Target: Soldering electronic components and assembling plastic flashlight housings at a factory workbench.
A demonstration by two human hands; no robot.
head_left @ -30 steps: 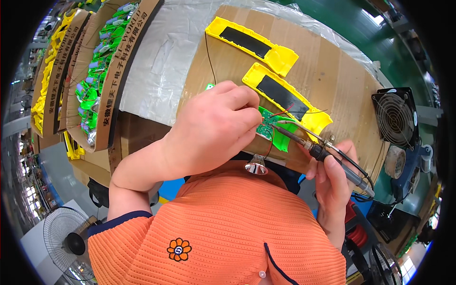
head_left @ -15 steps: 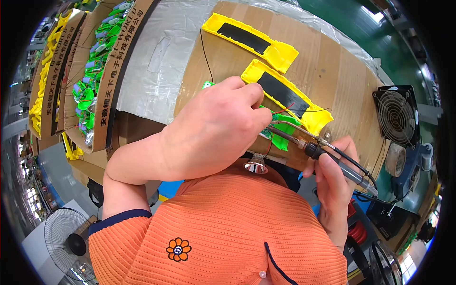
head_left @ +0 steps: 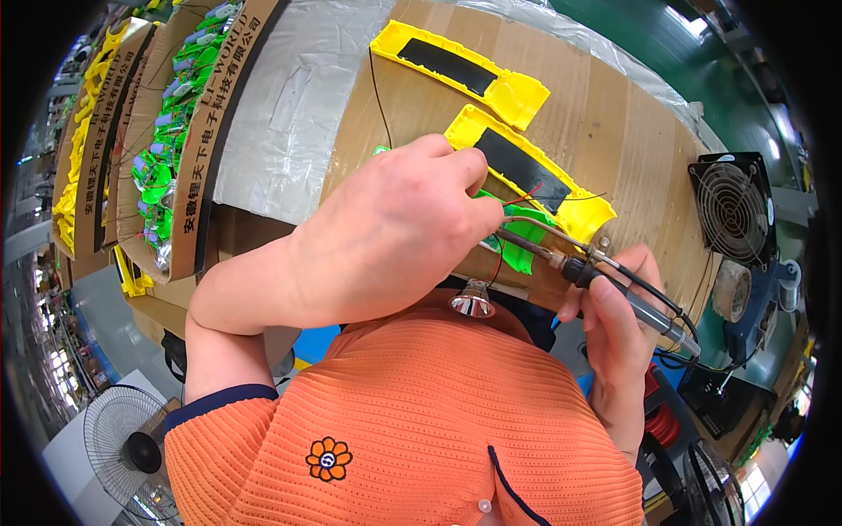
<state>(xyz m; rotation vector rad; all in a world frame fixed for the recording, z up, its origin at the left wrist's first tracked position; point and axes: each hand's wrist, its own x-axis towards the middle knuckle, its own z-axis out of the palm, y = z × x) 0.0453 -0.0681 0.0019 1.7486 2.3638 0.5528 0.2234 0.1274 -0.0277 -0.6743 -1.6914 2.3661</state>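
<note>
My right hand (head_left: 621, 326) grips the dark handle of a soldering iron (head_left: 638, 309), which has a thin metal tube along its shaft. The iron's tip points left, to just beside the fingertips of my left hand (head_left: 412, 215). That hand is closed in a pinch over a green plastic part (head_left: 522, 254); what lies between its fingers is hidden. Thin red and dark wires stick out near the fingertips. A shiny reflector cup (head_left: 472, 300) hangs on a wire at the table's near edge. Just beyond my hands lies a yellow plastic shell (head_left: 583, 210) with a black inlay.
A second yellow shell (head_left: 517, 101) lies farther back on the cardboard-covered table (head_left: 631, 114). Left stands a carton (head_left: 206, 131) of green parts with wires, beside another carton (head_left: 98, 149) of yellow parts. A square black fan (head_left: 732, 213) is at the right.
My left hand has shifted very slightly up and left. The soldering iron stays nearly where it was, its tip still beside the left fingertips.
</note>
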